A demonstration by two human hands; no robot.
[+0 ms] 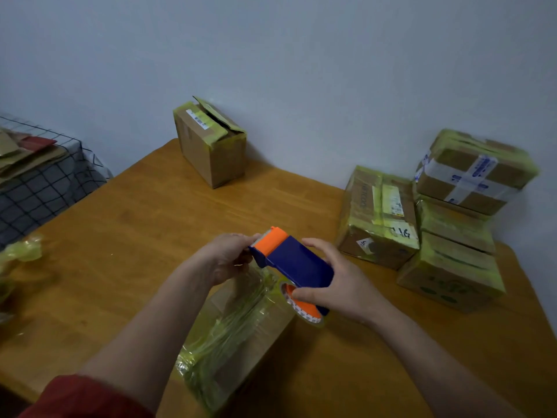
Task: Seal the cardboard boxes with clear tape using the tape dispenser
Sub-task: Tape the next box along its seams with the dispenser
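Gripping tape dispenser (294, 262) w/ right hand (337, 285), left hand (227, 256) at its front.

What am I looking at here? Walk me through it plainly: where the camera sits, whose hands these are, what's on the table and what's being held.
There is no machine here. A person wears one wide-angle camera on the head, so the single picture looks forward and down at their own two bare hands.

Both hands hold a blue and orange tape dispenser. The left hand is at its orange front end; the right hand grips the body near the tape roll.

Just below the hands, on the wooden table, lies a cardboard box wrapped in tape. At the far edge, by the wall, stands a box with loose top flaps. On the right is a pile of taped boxes. At the left edge lies crumpled tape waste, and beyond the table, flattened cardboard rests on a checked cloth.
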